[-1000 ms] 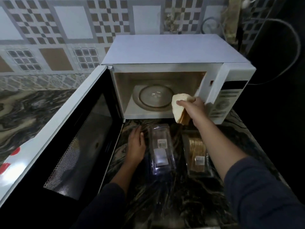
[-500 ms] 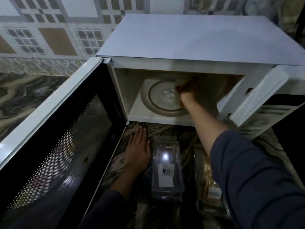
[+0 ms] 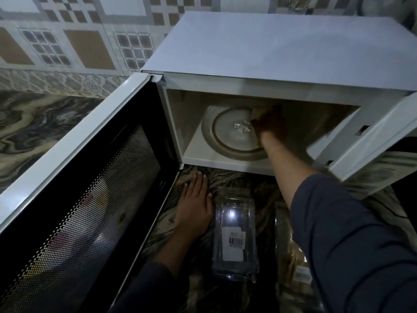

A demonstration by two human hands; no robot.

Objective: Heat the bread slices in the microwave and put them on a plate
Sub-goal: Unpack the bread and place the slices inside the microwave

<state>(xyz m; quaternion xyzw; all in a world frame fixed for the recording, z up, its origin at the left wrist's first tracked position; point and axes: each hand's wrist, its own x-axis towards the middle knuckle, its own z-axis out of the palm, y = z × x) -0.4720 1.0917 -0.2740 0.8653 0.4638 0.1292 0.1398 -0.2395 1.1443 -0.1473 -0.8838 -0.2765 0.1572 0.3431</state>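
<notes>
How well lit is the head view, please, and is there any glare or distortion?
Head view: dim overall; the right hand is in shadow inside the microwave; a bright glare spot sits on the clear lid; the wide lens bends the door edges.

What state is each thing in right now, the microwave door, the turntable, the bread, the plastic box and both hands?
Microwave door: swung fully open.
Glass turntable: seated inside, mostly bare.
Bread slice: in the right hand, over the turntable.
Right hand: inside the oven, closed on the bread.
Left hand: flat on the counter, empty.
Clear plastic box: on the counter, looks empty.
</notes>
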